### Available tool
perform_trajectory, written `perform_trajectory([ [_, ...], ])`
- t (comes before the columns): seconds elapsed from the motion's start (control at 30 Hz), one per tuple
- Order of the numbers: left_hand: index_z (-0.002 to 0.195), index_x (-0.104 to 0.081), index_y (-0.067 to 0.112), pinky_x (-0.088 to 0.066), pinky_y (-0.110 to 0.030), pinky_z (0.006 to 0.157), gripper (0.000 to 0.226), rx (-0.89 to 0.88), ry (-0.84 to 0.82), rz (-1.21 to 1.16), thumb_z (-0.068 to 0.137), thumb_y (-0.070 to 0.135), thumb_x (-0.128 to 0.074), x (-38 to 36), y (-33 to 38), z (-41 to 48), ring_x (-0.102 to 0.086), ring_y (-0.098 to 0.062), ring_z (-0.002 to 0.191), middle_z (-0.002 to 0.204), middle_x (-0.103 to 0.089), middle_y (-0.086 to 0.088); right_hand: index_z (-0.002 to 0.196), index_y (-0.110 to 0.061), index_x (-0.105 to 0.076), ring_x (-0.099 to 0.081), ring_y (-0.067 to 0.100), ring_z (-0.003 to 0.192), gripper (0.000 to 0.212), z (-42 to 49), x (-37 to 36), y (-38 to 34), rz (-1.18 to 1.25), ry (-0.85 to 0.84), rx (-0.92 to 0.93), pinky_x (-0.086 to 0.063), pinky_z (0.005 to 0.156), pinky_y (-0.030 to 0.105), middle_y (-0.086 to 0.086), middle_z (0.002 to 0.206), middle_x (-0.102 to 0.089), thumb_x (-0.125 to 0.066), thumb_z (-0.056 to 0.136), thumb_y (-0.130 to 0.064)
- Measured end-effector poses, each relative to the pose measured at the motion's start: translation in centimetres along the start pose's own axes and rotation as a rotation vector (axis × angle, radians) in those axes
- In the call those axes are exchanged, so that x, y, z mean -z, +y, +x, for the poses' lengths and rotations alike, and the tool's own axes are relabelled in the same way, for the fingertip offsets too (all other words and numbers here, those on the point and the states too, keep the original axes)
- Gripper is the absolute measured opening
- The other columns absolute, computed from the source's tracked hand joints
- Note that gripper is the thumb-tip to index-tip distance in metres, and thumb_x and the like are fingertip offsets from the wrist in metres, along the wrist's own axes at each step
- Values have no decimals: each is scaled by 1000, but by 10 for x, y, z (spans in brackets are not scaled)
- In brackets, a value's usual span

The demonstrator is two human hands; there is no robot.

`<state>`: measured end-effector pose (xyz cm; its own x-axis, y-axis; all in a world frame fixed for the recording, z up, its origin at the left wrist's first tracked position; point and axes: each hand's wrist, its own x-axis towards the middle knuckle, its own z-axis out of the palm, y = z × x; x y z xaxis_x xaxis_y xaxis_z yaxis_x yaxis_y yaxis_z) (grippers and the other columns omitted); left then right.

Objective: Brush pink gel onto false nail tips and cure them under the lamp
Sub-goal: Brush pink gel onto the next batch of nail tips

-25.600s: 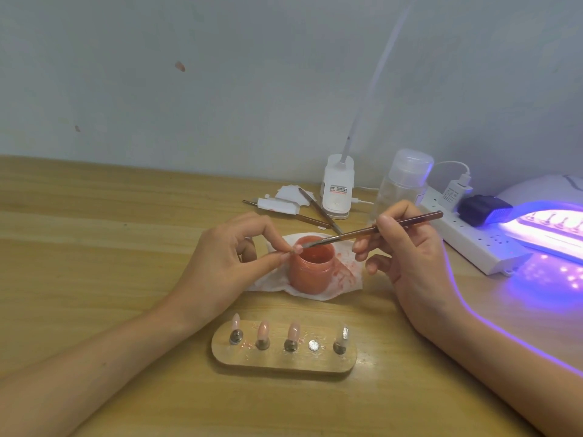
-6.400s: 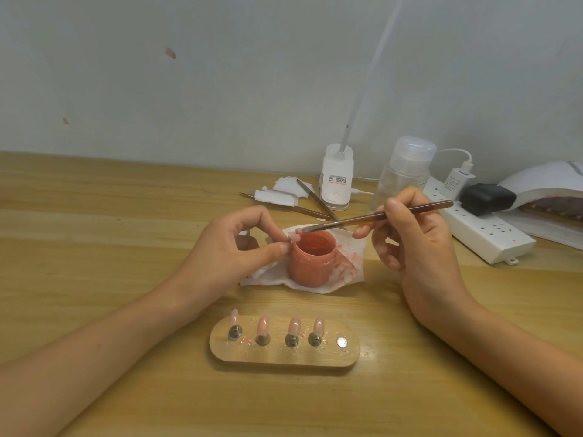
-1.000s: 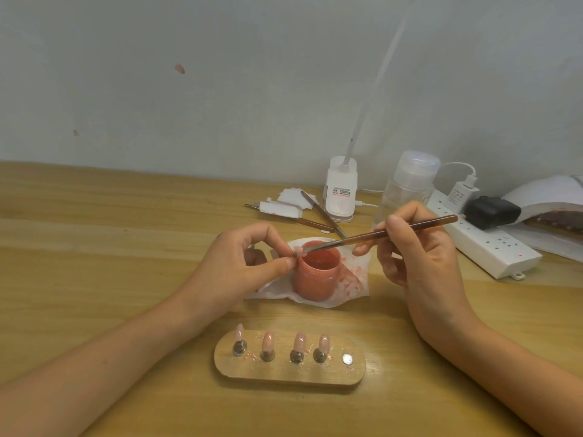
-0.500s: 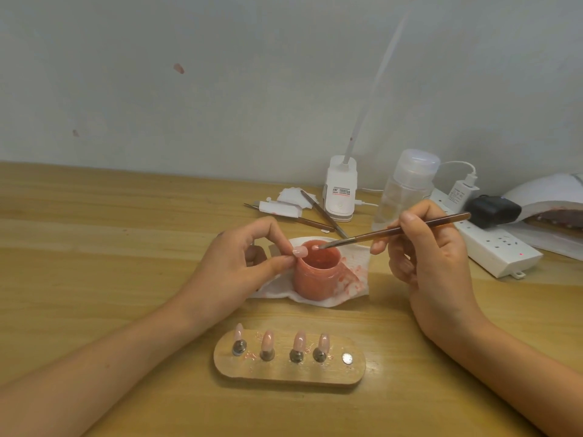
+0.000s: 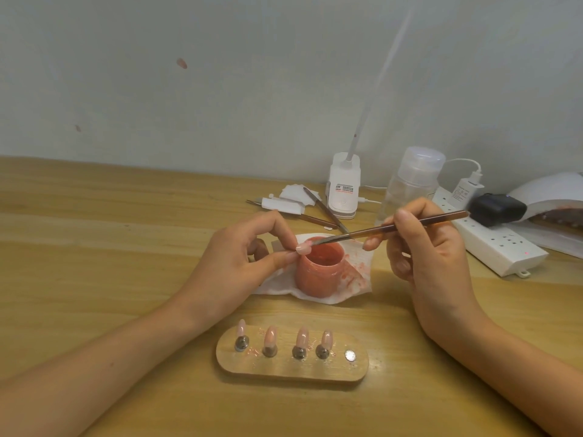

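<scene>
My left hand pinches a pale pink nail tip between thumb and forefinger, just over the left rim of the open pink gel jar. My right hand holds a thin brown brush, and its bristle end touches the pinched tip. In front of the jar lies a wooden holder with several pink nail tips standing on metal pegs; its rightmost peg is bare. The white curing lamp sits at the far right, unlit.
A stained white tissue lies under the jar. Behind it are spare brushes, white pads, a white lamp base and a clear bottle. A white power strip with a black plug lies right.
The brush tip has moved left from over the jar's opening back onto the nail tip pinched in my left hand. My left hand has barely moved.
</scene>
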<state>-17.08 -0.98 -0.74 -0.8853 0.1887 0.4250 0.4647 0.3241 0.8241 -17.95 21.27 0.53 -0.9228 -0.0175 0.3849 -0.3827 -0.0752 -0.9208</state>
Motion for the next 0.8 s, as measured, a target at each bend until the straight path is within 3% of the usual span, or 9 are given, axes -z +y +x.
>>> perform_trajectory([
  [0.1,80,-65,19,-37,-13,48,19,-6,12,1,76,36,-73,1,0,0,-48,-6,50,68,-63,22,84,-16,-51,-38,6,46,20,1,4,0,36,38,-12,-32,41,14,8,70,-71,-52,91,-35],
  [0.23,81,-65,18,-35,-12,49,10,-2,-8,15,82,17,-75,1,-3,-1,-44,-3,48,66,-61,25,84,-16,-52,-40,6,46,21,-1,-1,-1,-6,-40,14,-34,42,14,8,72,-71,-53,91,-36],
  [0.37,80,-66,18,-36,-16,48,21,-15,5,-7,76,37,-72,1,-1,-1,-47,-12,49,68,-63,21,85,-15,-51,-38,5,45,19,1,4,-1,18,46,-30,-33,41,13,8,71,-71,-51,92,-33],
  [0.43,80,-66,19,-36,-19,48,16,-7,6,4,79,32,-74,1,-2,0,-49,-19,51,69,-63,20,85,-15,-51,-39,5,45,20,0,4,-1,27,27,-11,-33,41,13,8,71,-71,-51,92,-34],
  [0.5,80,-66,19,-37,-19,49,10,-5,2,10,82,20,-75,2,-4,0,-48,-14,51,68,-63,20,85,-15,-53,-42,6,46,21,-1,0,-1,7,-31,12,-34,41,14,8,73,-72,-52,92,-35],
  [0.63,79,-66,20,-37,-26,49,16,-10,9,11,78,34,-74,2,-2,-1,-50,-24,52,68,-63,19,84,-14,-52,-41,7,46,19,0,3,1,-17,25,-17,-33,40,14,9,72,-72,-50,98,-27],
  [0.8,81,-66,19,-39,-25,50,11,10,10,26,83,17,-77,3,-4,0,-55,-33,59,72,-64,17,86,-14,-51,-44,8,47,22,-1,1,0,-2,-27,11,-34,41,15,8,74,-73,-52,93,-35],
])
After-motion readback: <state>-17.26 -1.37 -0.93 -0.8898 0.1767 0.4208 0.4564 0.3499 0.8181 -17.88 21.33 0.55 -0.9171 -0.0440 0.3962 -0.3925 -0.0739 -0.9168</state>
